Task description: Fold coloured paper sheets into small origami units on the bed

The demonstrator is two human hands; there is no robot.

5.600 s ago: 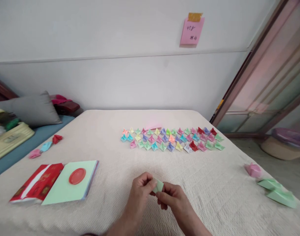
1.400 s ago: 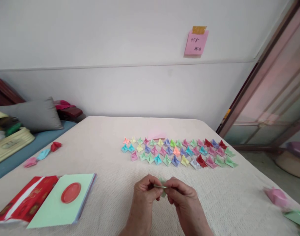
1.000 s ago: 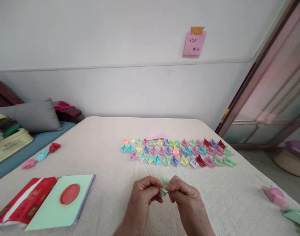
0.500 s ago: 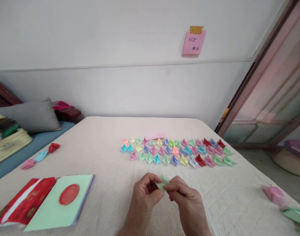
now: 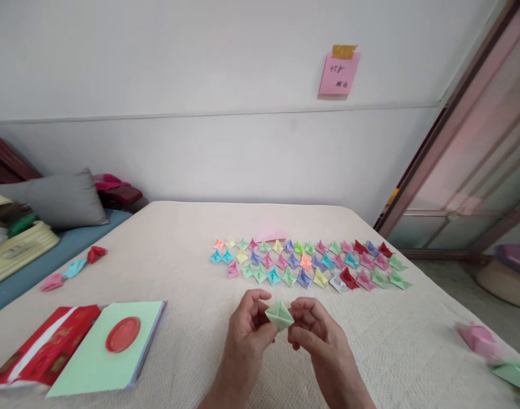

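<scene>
Held up in front, diamond face toward the camera: pale green folded paper (image 5: 279, 316), hub of the clock, with twelve toward the wall (image 5: 243, 153). Around eight to nine, left hand (image 5: 249, 329), thumb clamped on the folded paper's lower left edge, forefinger lifted and arched above; forearm slanting up from seven. At three, right hand (image 5: 317, 329), loosely curled, thumb and forefinger apart around the right corner, impossible to tell whether touching; forearm from five. From past ten round to past two, staggered rows of small paper boats (image 5: 305, 262) in many colours, nearest row just beyond the fingers and across the way forward; behind, at twelve, pink sheet (image 5: 272, 233). Just below nine, well apart from the left hand, green-topped pad (image 5: 100, 366) with red disc (image 5: 123, 334) on it, and red packet (image 5: 51, 341) just beside. Between nine and ten, pink, blue and red papers (image 5: 75, 267) near the left edge. Just past three, blurred pink boat (image 5: 480, 339) near the right edge. Beneath, cream cloth (image 5: 192, 341), far edge along the wall, broad stretches showing between pad and left forearm, and between right hand and pink boat.
</scene>
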